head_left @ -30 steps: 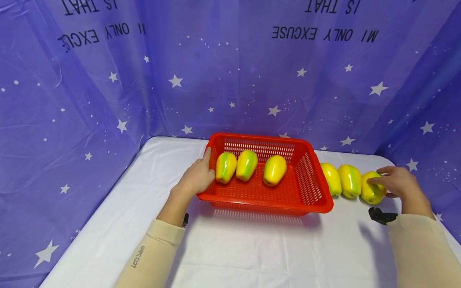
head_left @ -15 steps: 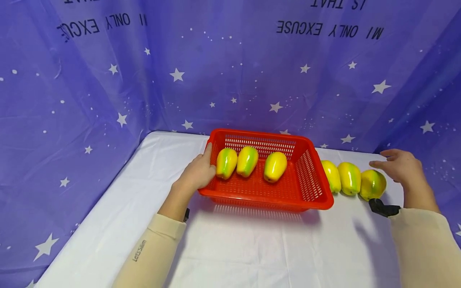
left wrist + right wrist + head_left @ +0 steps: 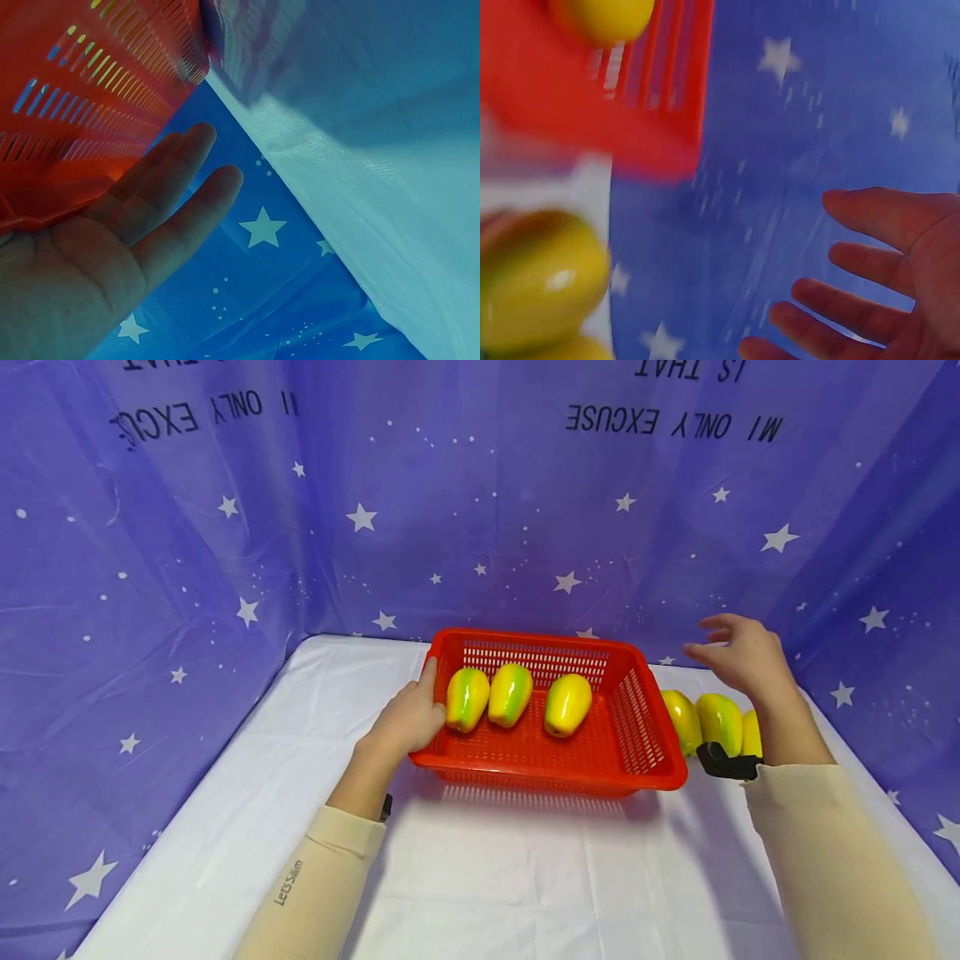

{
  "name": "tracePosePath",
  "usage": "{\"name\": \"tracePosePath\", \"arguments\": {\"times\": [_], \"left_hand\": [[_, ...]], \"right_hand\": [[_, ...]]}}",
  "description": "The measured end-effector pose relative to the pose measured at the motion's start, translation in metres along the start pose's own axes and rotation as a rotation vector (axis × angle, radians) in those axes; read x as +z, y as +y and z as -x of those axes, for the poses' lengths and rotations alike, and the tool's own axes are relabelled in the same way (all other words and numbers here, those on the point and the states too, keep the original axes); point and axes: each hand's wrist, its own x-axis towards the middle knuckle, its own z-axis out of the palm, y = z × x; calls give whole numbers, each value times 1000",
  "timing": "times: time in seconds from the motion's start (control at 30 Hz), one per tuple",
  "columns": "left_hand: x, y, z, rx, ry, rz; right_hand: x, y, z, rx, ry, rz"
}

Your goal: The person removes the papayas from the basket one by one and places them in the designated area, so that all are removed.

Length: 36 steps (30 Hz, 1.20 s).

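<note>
My left hand (image 3: pixel 405 718) holds the left rim of a red slotted plastic basket (image 3: pixel 540 774), thumb over the rim; in the left wrist view, its fingers (image 3: pixel 180 232) extend along the basket's outside wall. Three glossy yellow-green fruits, mango-like in shape, lie inside: a left one (image 3: pixel 467 699), a middle one (image 3: pixel 511 695) and a right one (image 3: pixel 567 705). Beyond the basket's right side my right hand (image 3: pixel 746 660) is in the air with spread fingers, holding nothing. Beneath it, similar fruits stand in a row: one near the basket (image 3: pixel 681 722), a second (image 3: pixel 720 720) and a third (image 3: pixel 752 735), partly hidden by my forearm.
A white cloth covers the table (image 3: pixel 495 868). Purple curtains (image 3: pixel 465 527) with white stars and lettering enclose its back and sides, close behind the basket. A black wrist strap piece (image 3: pixel 726 763) juts out at my right wrist.
My right hand has left the rightmost fruit, rising and moving left over the row. The fruits outside stay on the table. My left hand keeps its hold on the basket.
</note>
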Motion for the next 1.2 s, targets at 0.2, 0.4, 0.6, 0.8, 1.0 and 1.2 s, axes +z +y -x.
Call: {"name": "tracePosePath", "arguments": {"times": [0.2, 0.4, 0.6, 0.8, 1.0, 1.2], "left_hand": [[-4, 0, 0, -9, 5, 14], [-6, 1, -1, -3, 7, 23], [-3, 1, -3, 9, 10, 30], [0, 0, -3, 6, 4, 22], [1, -2, -1, 1, 8, 31], [1, -1, -1, 10, 11, 38]], "right_hand": [[23, -62, -3, -99, -58, 3], [53, -105, -5, -167, -112, 31], [79, -114, -12, -137, -168, 65], [97, -110, -15, -93, -249, 29], [105, -103, -22, -77, -273, -5], [113, -94, -27, 17, -328, -23]]}}
